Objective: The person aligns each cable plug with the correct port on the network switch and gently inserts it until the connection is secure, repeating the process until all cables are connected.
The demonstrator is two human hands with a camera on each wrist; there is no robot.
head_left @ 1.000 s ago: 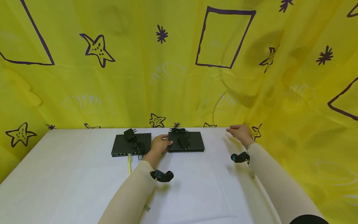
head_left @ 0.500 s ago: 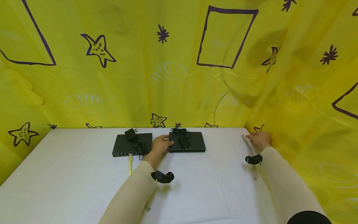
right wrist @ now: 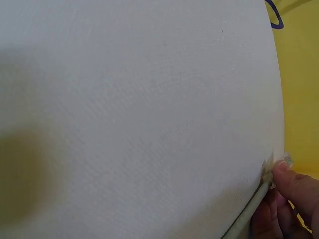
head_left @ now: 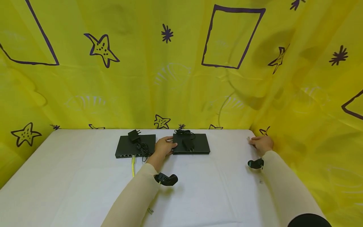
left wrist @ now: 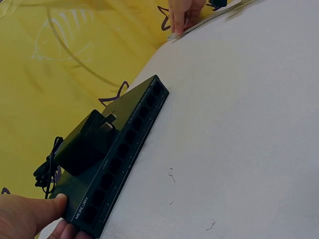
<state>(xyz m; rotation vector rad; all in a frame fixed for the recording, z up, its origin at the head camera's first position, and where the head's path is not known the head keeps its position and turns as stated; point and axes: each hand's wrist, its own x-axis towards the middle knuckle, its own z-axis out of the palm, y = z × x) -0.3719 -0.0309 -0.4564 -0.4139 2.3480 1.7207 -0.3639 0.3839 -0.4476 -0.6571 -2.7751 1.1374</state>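
Note:
My left hand (head_left: 164, 147) grips the left end of a black network switch (head_left: 200, 142), thumb on top and fingers at its side. In the left wrist view, the row of ports on this switch (left wrist: 130, 137) shows, and a black power adapter (left wrist: 82, 147) with bundled cord sits on top. At the table's far right corner, my right hand (head_left: 262, 144) pinches the end of a pale network cable (right wrist: 249, 213). Its clear plug (right wrist: 287, 159) pokes out past the thumb in the right wrist view.
A second black switch (head_left: 121, 146) lies to the left, bearing another power adapter (head_left: 134, 136) and coiled cord. A yellow cable (head_left: 133, 166) is plugged into its front and runs under my left forearm. A loose clear plug (head_left: 150, 211) lies near the front. Yellow curtains (head_left: 136, 78) border the table.
My right hand has moved right to the cable in the corner and now pinches its end. My left hand stays at the switch.

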